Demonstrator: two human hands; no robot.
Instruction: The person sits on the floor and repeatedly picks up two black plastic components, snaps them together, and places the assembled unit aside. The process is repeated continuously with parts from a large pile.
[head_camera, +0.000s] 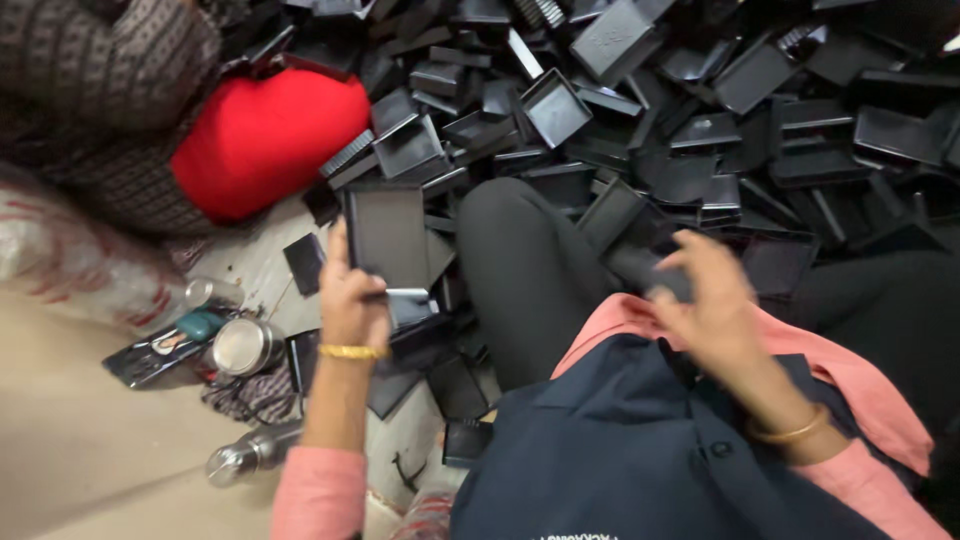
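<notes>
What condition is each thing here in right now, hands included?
left hand: fingers closed around a flat black tray, holding it upright
flat black tray: lifted, open face toward the camera
right hand: fingers spread, blurred, over the lap; whether it grips anything is unclear
pile of black trays: heaped loosely, tilted every way
steel container: lying on the floor, lid on
red cushion: resting against the pile

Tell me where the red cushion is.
In the head view the red cushion lies at upper left, between a patterned cloth and the pile of black trays, above the left hand.
</notes>
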